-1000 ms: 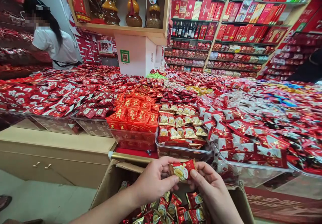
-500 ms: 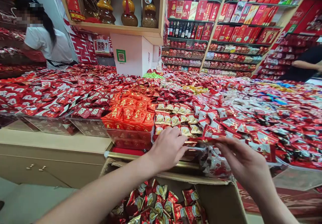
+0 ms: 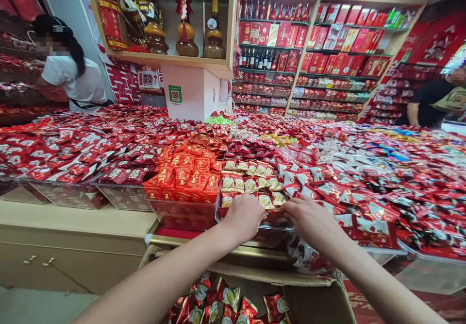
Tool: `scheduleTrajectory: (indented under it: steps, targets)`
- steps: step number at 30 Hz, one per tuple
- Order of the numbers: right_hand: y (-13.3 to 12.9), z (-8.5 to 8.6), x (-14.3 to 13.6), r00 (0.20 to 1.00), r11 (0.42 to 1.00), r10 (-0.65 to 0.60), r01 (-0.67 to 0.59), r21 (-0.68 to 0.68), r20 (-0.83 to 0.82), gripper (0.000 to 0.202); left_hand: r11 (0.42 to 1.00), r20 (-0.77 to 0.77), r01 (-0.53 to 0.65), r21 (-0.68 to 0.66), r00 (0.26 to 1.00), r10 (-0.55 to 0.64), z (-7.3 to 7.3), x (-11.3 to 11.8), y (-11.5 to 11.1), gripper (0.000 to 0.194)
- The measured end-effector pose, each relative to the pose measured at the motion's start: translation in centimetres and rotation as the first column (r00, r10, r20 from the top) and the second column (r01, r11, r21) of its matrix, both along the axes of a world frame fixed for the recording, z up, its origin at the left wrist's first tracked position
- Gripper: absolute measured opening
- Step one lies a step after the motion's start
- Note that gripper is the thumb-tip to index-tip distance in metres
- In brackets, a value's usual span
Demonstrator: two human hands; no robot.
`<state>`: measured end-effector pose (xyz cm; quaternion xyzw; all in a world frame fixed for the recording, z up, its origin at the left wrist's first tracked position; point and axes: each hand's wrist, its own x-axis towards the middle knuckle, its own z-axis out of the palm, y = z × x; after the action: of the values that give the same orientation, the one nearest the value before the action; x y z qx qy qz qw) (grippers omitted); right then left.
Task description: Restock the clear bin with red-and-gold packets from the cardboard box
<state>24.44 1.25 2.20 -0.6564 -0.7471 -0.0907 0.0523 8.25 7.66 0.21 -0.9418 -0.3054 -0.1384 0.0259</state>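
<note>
A clear plastic bin (image 3: 218,212) holds rows of red-and-gold wrapped candies (image 3: 250,185) with a pale round picture on each. At its front edge, my left hand (image 3: 244,219) has its fingers curled down onto a wrapped candy in the front row. From the other side, my right hand (image 3: 309,217) pinches toward the same spot, thumb and fingers together at the candy's right end. The candy between the fingertips is mostly hidden. Below my forearms, an open cardboard box (image 3: 309,292) holds loose candies (image 3: 231,297) of the same kind.
Left of the bin stands a bin of orange-red packets (image 3: 189,178); on the right lie red-and-white packets (image 3: 338,190). A white pillar (image 3: 187,95) carries a display cabinet (image 3: 167,60). A person in a white shirt (image 3: 74,81) is at left, another in dark clothes (image 3: 425,100) at right.
My right hand has moved left and closer to my left hand, bringing its pinched fingers to the front row of the candy bin. The view has tilted slightly upward.
</note>
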Motion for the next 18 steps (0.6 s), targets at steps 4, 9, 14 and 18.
scheduleTrajectory:
  steps: [4,9,14,18]
  targets:
    - [0.8,1.3,-1.1,0.992,0.995,-0.030,0.041,-0.086,0.124,0.023,1.000,-0.013,-0.016,0.011,1.000,0.016,0.2,0.2,0.2,0.023]
    - [1.7,1.1,-2.7,0.972,0.995,-0.017,0.039,-0.089,0.233,0.025,0.999,-0.023,-0.029,0.016,0.999,0.030,0.3,0.1,0.0,0.022]
    - [2.5,-0.1,-3.1,0.969,0.994,-0.006,0.032,-0.104,0.247,0.027,0.999,-0.040,-0.048,0.012,0.998,0.048,0.2,0.6,-0.3,0.021]
    - [2.9,0.0,-2.8,0.970,0.993,0.018,0.010,-0.114,0.241,0.028,0.999,-0.052,-0.040,-0.009,0.998,0.040,0.5,0.9,-0.4,0.019]
